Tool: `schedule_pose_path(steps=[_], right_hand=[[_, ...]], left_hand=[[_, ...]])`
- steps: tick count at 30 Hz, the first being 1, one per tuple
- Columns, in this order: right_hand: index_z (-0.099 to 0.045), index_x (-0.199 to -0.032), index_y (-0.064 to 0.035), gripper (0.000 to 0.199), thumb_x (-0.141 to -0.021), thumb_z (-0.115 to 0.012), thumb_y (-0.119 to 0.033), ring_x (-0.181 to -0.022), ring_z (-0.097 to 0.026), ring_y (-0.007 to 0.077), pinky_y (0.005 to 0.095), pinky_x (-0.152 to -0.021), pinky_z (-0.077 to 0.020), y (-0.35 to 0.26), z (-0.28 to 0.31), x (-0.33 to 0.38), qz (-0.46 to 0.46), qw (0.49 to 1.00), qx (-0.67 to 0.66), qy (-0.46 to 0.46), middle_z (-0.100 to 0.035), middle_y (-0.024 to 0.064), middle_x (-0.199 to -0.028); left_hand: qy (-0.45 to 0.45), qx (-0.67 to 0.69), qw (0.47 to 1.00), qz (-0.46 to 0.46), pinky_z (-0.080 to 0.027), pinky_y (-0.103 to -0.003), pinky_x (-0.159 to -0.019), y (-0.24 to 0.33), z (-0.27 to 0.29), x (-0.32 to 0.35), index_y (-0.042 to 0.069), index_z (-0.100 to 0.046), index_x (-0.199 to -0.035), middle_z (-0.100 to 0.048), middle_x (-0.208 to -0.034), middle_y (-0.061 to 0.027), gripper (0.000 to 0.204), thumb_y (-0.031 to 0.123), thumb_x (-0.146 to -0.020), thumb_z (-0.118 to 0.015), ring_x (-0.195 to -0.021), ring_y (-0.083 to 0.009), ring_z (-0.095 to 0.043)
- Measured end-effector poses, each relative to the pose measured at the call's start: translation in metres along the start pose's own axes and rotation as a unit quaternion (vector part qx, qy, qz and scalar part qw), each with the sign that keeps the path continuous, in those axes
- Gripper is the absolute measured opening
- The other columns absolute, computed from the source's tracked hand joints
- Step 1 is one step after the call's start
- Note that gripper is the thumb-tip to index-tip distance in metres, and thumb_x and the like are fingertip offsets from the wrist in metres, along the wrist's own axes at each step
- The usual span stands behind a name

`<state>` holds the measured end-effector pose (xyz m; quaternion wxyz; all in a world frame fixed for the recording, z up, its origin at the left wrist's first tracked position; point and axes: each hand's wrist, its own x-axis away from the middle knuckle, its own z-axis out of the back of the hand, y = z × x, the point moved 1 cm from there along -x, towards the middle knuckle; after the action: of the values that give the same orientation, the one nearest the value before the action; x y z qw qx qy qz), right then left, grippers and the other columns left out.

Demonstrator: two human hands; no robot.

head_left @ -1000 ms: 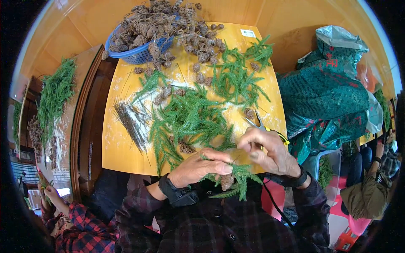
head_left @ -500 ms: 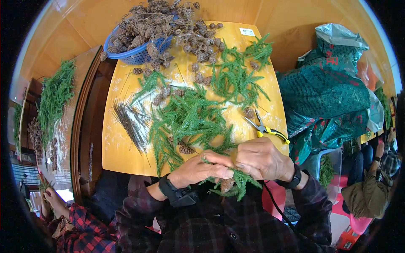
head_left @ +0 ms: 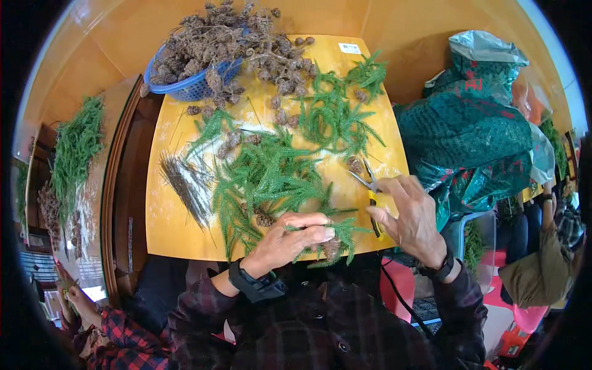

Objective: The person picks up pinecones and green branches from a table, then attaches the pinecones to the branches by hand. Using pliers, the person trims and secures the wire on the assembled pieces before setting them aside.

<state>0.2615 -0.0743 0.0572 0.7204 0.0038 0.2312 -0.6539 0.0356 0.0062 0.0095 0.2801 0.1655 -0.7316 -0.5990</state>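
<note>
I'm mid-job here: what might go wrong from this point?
1. The pliers lie with jaws parted beside the right hand; a careless grab might nick it.
2. The left hand alone pinches a sprig with a cone near the table's near edge; if its grip loosened, they could drop.
3. The basket is heaped above its rim with cones; a knock might spill some.

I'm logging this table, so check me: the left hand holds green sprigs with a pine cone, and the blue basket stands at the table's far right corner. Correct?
Not quite: the head view shows the blue basket at the table's far left corner. The left hand does hold green sprigs with a pine cone.
</note>
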Motion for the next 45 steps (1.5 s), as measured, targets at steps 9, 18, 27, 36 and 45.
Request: schedule_pose_path(steps=[9,18,27,36,45], right_hand=[[-0.041,-0.136,-0.0105,0.084,-0.063,-0.081,-0.024,-0.109,-0.046,0.0329,0.0445,-0.087,-0.0366,0.007,-0.02,0.035,-0.146,0.983,0.086,-0.071,-0.048,0.0122,-0.119],[-0.05,-0.124,-0.0077,0.06,-0.068,-0.07,-0.016,-0.084,-0.056,0.0324,0.042,-0.067,-0.0483,0.018,-0.033,0.038,-0.193,0.981,-0.01,-0.023,-0.049,0.0148,-0.099],[-0.057,-0.093,-0.0078,0.04,-0.063,-0.077,-0.025,-0.063,-0.058,0.0265,0.0366,-0.05,-0.0468,-0.009,-0.015,0.044,-0.055,0.998,0.007,0.005,-0.049,0.0091,-0.081],[-0.056,-0.09,-0.0027,0.033,-0.066,-0.074,-0.015,-0.058,-0.055,0.0228,0.0342,-0.05,-0.0442,-0.017,-0.012,0.039,0.043,0.998,0.048,-0.014,-0.047,0.0075,-0.071],[-0.055,-0.093,-0.0015,0.034,-0.068,-0.074,-0.015,-0.061,-0.055,0.0226,0.0336,-0.051,-0.0447,-0.016,-0.012,0.037,0.045,0.997,0.047,-0.032,-0.048,0.008,-0.073]], left_hand=[[0.011,-0.045,0.998,-0.036,-0.044,-0.028,-0.057,-0.01,-0.005,-0.001,-0.006,-0.065,-0.093,-0.06,-0.07,-0.0051,0.034,0.028,-0.09,-0.064,-0.061,-0.0104,-0.054],[0.043,-0.089,0.995,-0.004,-0.044,-0.027,-0.058,-0.001,-0.005,0.0,-0.007,-0.064,-0.09,-0.059,-0.066,-0.006,0.031,0.025,-0.089,-0.064,-0.06,-0.0106,-0.054],[0.057,-0.071,0.996,0.003,-0.043,-0.026,-0.058,0.0,-0.005,0.001,-0.006,-0.064,-0.092,-0.059,-0.067,-0.0041,0.03,0.024,-0.089,-0.063,-0.062,-0.0095,-0.053],[0.058,-0.057,0.997,0.007,-0.042,-0.027,-0.06,0.006,-0.008,0.001,-0.005,-0.06,-0.083,-0.053,-0.067,-0.0035,0.032,0.026,-0.088,-0.063,-0.062,-0.0107,-0.053],[0.064,-0.04,0.997,0.002,-0.043,-0.026,-0.059,-0.003,-0.006,0.001,-0.005,-0.061,-0.083,-0.055,-0.07,-0.0032,0.029,0.023,-0.089,-0.064,-0.062,-0.0103,-0.053]])
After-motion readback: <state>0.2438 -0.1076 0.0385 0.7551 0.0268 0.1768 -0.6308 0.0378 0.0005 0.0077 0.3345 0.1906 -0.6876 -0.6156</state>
